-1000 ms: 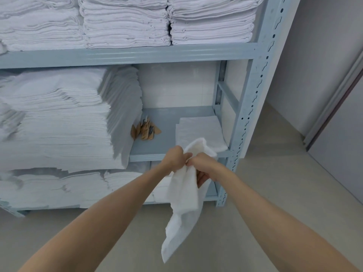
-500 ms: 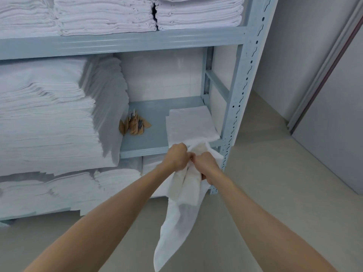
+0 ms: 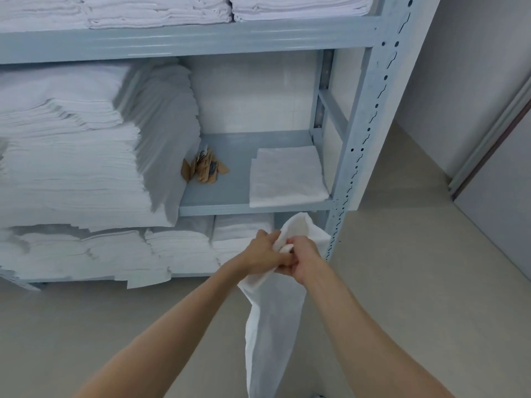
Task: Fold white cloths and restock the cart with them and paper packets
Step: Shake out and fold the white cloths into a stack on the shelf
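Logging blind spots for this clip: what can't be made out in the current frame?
- Head view: the cart is not in frame.
- Print on the brown paper packets: too small.
- Lower end of the white cloth: cut by the bottom edge.
- Fingertips of left hand and right hand: buried in cloth.

No text, label, brand or number can be read anywhere in this view. The brown paper packets (image 3: 204, 168) on the middle shelf (image 3: 230, 206) carry dark printed marks, but these are too small and blurred to make out.
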Available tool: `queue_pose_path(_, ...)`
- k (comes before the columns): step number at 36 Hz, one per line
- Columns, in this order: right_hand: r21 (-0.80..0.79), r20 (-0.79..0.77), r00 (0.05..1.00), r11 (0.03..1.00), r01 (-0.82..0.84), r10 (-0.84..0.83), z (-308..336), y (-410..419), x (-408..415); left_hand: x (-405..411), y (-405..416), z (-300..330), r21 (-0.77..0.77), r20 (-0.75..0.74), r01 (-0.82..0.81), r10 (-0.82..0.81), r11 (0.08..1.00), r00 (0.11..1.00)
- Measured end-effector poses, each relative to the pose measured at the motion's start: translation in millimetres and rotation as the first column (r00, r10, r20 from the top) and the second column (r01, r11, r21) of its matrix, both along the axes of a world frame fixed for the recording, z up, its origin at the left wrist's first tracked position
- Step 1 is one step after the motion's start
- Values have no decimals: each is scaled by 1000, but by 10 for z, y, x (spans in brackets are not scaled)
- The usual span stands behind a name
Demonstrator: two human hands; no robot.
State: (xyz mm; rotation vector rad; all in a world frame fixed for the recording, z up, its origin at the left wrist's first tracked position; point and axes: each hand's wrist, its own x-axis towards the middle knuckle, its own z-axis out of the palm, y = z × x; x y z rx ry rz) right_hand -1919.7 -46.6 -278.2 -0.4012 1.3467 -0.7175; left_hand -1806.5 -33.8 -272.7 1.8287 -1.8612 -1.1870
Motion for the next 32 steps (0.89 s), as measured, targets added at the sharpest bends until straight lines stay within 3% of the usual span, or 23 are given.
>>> queue_pose_path(7,-3,-7,999,999,-39,39,-89,-5,-260,-256,-24,-168,-91,379,193,-146,977,914)
queue_pose_path(12,-95,-89,991,989,-111,103,-131,-3,-442,-487,-23,-224,-280,425,124,7,952,905)
queue_pose_path(18,-148,-106,988,981,-128,113,-147,-93,-606,-668,-206,-148,-306,492,9,150,952,857)
queue_pose_path(26,-136,-167,985,989,-64,41,-290,-196,-575,-836,-323,-95,-190,539,170,-42,967,841)
queue_pose_path(32,-116,-241,965,985,-132,101,-386,-87,-483,-799,-273,-218,-148,568,171,-58,974,821)
